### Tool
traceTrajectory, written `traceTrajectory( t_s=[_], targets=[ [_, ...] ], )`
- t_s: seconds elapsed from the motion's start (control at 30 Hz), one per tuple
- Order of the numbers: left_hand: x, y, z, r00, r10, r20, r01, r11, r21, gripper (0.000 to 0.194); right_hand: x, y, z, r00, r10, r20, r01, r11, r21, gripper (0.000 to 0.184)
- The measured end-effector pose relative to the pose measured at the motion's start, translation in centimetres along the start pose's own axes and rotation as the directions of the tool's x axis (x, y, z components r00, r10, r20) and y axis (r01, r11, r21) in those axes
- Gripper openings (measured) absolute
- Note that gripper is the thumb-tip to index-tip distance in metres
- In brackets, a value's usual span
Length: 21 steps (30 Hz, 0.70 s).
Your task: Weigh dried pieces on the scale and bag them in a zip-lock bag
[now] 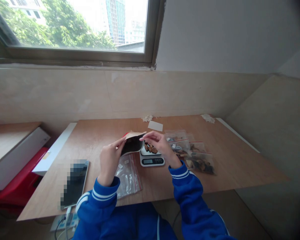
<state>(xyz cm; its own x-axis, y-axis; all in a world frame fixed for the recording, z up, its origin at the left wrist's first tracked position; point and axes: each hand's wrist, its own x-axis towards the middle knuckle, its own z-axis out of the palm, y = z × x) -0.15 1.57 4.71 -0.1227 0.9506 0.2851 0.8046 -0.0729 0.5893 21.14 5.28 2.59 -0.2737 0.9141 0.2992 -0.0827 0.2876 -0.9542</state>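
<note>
Blue sleeves point(187, 191), brown pouch point(133, 144) held open over kitchen scale point(152, 161)

Both forearms come up from the bottom of the view, elbows out and wrists bent, with the hands close together above the table. Left hand point(109, 163) stands upright, its fingers closed on the pouch's near side. Right hand point(159, 144) reaches across with fingers stretched out, the fingertips point(143, 133) at the pouch's top corner; whether that is a firm pinch can't be told from this view. The pouch is tilted, its dark inside showing, just above the left edge of the scale and nearly touching it. Brown chunks point(150, 148) sit in a small heap on the scale's white pan. For neat handling, the pouch mouth is best kept low and close over the pan, with both hands steady so that pieces don't land wide.

Clear zip bag point(128, 176), flat with a red edge, lies just below the left hand. Filled zip bags point(199, 162) overlap to the right of the scale. Further off on the wooden table point(230, 156) are a white card point(155, 126) and tissue scraps point(147, 118). A phone point(74, 184), partly blurred out, lies at the left.
</note>
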Motion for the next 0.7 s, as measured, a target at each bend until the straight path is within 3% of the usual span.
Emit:
traceTrajectory(
  t_s=[0.07, 0.1, 0.23, 0.37, 0.47, 0.57, 0.63, 0.7],
  targets=[
    [0.3, -0.2, -0.3, 0.999, -0.010, -0.040, 0.010, 1.000, 0.004, 0.025, -0.4, 2.2, -1.0, 0.976, 0.027, -0.218, -0.024, 1.000, 0.017, 0.024],
    [0.5, -0.3, -0.5, 0.998, -0.012, -0.054, 0.013, 1.000, 0.002, 0.025, -0.4, 3.6, -1.4, 0.961, 0.059, -0.271, -0.060, 0.998, 0.005, 0.028],
    [0.8, -0.4, -0.8, 0.997, -0.013, -0.072, 0.013, 1.000, 0.000, 0.025, -0.3, 9.1, -1.1, 0.960, 0.150, -0.235, -0.182, 0.975, -0.125, 0.029],
    [0.7, -0.3, -0.8, 0.998, -0.009, -0.061, 0.010, 1.000, 0.022, 0.024, 0.0, 11.8, 0.6, 0.985, 0.060, -0.164, -0.133, 0.865, -0.484, 0.013],
    [0.6, -0.1, -0.7, 0.999, -0.008, -0.051, 0.010, 0.999, 0.035, 0.024, 0.1, 12.1, 1.2, 0.987, 0.002, -0.159, -0.113, 0.709, -0.696, 0.011],
    [0.5, 0.1, -0.5, 0.999, -0.019, -0.034, 0.020, 0.999, 0.045, 0.025, -0.2, 10.7, 1.2, 0.975, -0.123, -0.186, -0.049, 0.694, -0.718, 0.015],
    [0.3, 0.2, -0.4, 1.000, -0.023, -0.020, 0.024, 0.999, 0.037, 0.025, -0.6, 8.6, 1.3, 0.913, -0.270, -0.306, -0.011, 0.733, -0.680, 0.019],
    [0.1, 0.3, -0.2, 1.000, -0.023, 0.000, 0.023, 1.000, 0.022, 0.025, -1.1, 5.6, 1.8, 0.807, -0.389, -0.445, 0.012, 0.764, -0.645, 0.022]
  ],
)
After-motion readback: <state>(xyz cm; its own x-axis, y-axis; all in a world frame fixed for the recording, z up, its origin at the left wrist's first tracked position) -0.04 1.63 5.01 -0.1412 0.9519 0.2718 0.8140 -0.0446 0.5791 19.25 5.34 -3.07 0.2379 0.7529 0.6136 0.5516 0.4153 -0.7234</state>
